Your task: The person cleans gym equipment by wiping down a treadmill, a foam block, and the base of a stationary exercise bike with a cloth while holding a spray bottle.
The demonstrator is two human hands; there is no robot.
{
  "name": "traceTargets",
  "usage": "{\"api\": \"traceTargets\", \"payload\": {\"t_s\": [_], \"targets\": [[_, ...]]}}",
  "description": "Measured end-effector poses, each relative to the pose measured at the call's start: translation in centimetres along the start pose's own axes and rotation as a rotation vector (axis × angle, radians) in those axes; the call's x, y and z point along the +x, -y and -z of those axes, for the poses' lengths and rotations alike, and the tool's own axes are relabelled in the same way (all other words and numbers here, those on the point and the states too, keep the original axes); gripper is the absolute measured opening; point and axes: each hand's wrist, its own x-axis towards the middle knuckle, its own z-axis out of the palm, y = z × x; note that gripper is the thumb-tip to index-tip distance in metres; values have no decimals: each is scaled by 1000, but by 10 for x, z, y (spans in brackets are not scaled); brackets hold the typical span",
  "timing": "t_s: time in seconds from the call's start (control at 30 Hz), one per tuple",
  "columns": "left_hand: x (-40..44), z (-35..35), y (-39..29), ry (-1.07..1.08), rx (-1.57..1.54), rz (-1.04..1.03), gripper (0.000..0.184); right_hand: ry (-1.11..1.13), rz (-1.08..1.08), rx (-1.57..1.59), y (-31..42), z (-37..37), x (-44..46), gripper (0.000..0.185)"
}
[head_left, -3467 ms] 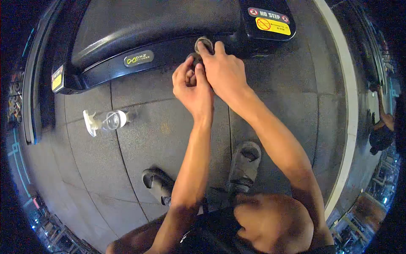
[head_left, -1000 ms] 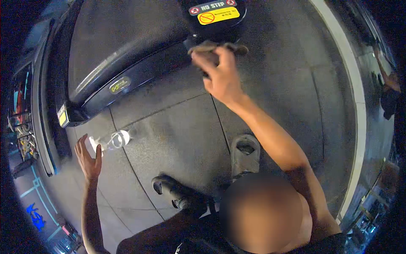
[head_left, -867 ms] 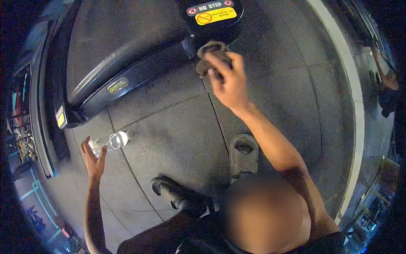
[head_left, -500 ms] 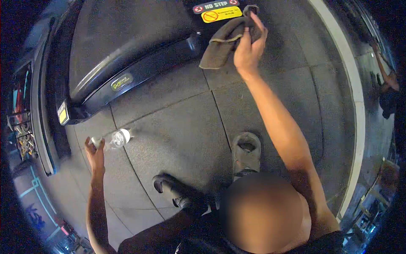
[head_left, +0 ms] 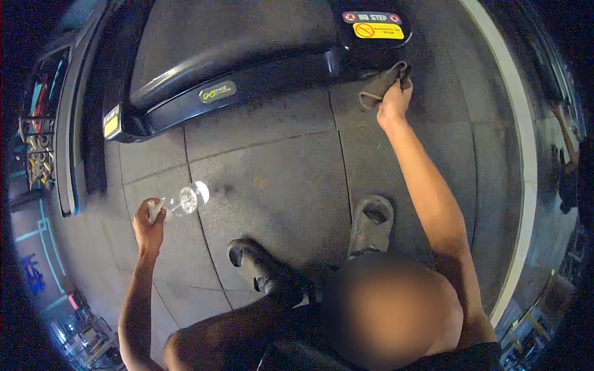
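In the head view, my left hand (head_left: 150, 222) is closed around the white top end of a clear plastic bottle (head_left: 187, 200). The bottle points away to the right, above the floor tiles; whether its top is a sprayer cannot be made out. My right hand (head_left: 396, 106) grips a bunched dark grey-brown cloth (head_left: 378, 85) with a pale edge. That cloth is just below the rounded black end of a treadmill-like machine (head_left: 216, 93), near its NO STEP label (head_left: 373, 18) and yellow warning sticker (head_left: 378, 31). Whether it touches the machine is unclear.
Dark rubber tiles (head_left: 272, 167) cover the floor. My two feet in dark slip-on sandals (head_left: 372, 222) are below the machine. A pale strip (head_left: 526, 154) runs along the right, beside a reflective surface. More gym equipment (head_left: 40, 154) stands at the far left.
My right hand has brought the cloth down, and it is more bunched. The machine sits farther right and higher in view. My left hand and the bottle have shifted slightly right.
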Motion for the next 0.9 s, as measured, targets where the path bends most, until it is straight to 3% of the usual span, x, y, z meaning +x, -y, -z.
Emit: {"api": "traceTargets", "payload": {"t_s": [0.13, 0.2, 0.27, 0.33, 0.37, 0.47, 0.5, 0.53, 0.63, 0.73, 0.9], "targets": [[-32, 13, -10, -35, -188, 56, 21, 31, 44, -162, -6, -17, -67, 41], [-37, 9, 2, -56, -170, 62, 21, 76, 627, -597, -38, -29, -86, 49], [-42, -1, 20, -71, -264, 56, 22, 194, 684, -589, -45, -48, -110, 53], [-46, -13, 37, -60, -347, 127, 25, 553, 337, -802, -42, -48, -118, 52], [-50, -20, 45, -112, -353, 174, 27, 718, 268, -755, -40, -44, -125, 41], [-57, -23, 53, -210, -320, 99, 23, 660, -4, -637, -33, -28, -142, 33], [-60, -24, 65, -222, -358, 98, 25, 531, -189, -487, -41, -17, -138, 36], [-62, -26, 72, -239, -370, 127, 26, 345, -382, -279, 1, -26, -156, 39], [-62, -29, 88, -260, -372, 209, 28, 128, -341, -146, 9, -16, -126, 48], [-62, -33, 82, -333, -355, 167, 26, 115, -149, -113, 12, -26, -87, 41], [-55, -42, 97, -368, -345, 185, 24, 170, -220, -105, 10, -56, -107, 38]]}}
